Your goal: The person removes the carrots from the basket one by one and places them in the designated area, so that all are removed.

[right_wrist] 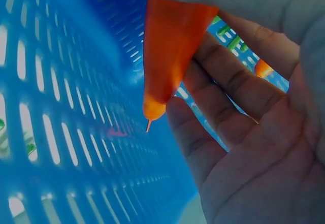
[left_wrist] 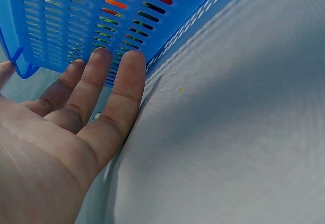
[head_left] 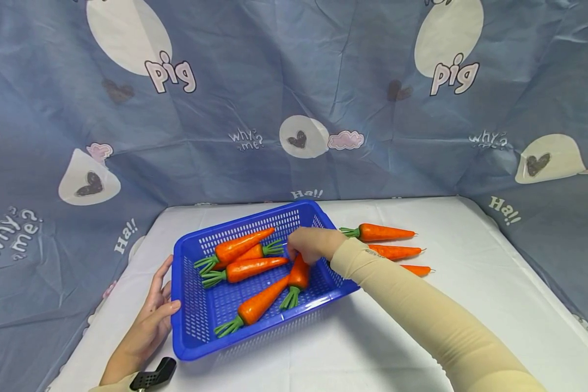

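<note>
A blue perforated basket (head_left: pixel 196 356) stands on the white table, turned at a slant. Inside it my right hand (head_left: pixel 307 243) grips an orange carrot (head_left: pixel 300 274) between thumb and fingers; its green stalks point toward me. In the right wrist view the tip of that carrot (right_wrist: pixel 172 56) hangs beside the fingers. My left hand (head_left: pixel 152 313) rests at the basket's left side, thumb on the rim. Seen from the left wrist, its nearly straight fingers (left_wrist: pixel 129 79) touch the outer wall. Another carrot (head_left: pixel 261 303) lies just left of the held one.
Several carrots (head_left: pixel 245 244) lie at the basket's back left. On the table to the right are three more carrots (head_left: pixel 384 232), partly behind my right forearm. A blue printed cloth (head_left: pixel 255 98) hangs behind the table and along its sides.
</note>
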`<control>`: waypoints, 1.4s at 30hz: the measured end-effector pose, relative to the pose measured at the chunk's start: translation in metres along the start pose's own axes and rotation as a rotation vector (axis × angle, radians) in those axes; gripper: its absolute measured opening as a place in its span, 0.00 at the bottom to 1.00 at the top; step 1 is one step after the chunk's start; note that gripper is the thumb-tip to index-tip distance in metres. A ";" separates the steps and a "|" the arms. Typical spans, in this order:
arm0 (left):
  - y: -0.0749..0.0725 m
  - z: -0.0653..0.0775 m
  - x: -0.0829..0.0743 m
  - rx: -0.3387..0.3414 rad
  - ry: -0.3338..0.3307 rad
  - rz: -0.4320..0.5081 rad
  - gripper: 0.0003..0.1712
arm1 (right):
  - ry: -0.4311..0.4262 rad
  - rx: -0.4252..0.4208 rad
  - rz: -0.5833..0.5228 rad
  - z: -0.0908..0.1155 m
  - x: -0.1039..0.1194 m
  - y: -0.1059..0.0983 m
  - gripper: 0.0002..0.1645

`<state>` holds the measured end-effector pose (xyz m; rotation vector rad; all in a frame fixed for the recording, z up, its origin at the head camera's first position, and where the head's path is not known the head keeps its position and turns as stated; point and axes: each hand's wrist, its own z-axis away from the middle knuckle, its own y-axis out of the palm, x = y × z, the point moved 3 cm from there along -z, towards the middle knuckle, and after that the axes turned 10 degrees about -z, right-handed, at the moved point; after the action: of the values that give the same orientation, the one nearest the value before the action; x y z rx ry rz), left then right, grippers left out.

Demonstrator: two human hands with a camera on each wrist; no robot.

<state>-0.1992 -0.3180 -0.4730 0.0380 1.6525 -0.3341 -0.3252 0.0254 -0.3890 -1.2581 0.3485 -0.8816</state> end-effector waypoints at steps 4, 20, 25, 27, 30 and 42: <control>0.000 0.000 0.000 0.009 0.020 0.008 0.51 | -0.001 0.006 -0.012 0.001 0.003 -0.001 0.22; 0.000 0.000 0.000 0.010 0.031 0.006 0.50 | -0.017 0.016 -0.051 0.004 0.006 -0.008 0.24; 0.000 0.000 0.000 0.010 0.036 0.009 0.50 | -0.050 -0.005 -0.101 0.005 0.007 -0.011 0.23; 0.000 0.000 0.000 0.009 0.035 0.009 0.50 | -0.061 -0.010 -0.116 0.005 0.007 -0.013 0.24; 0.000 0.000 0.001 0.008 0.032 0.008 0.50 | -0.079 -0.013 -0.115 0.005 0.008 -0.015 0.24; 0.000 0.000 0.001 0.021 0.021 0.016 0.50 | -0.122 -0.032 -0.158 0.009 0.010 -0.025 0.22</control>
<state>-0.1993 -0.3186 -0.4739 0.0707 1.6685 -0.3392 -0.3227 0.0230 -0.3607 -1.3764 0.1684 -0.9308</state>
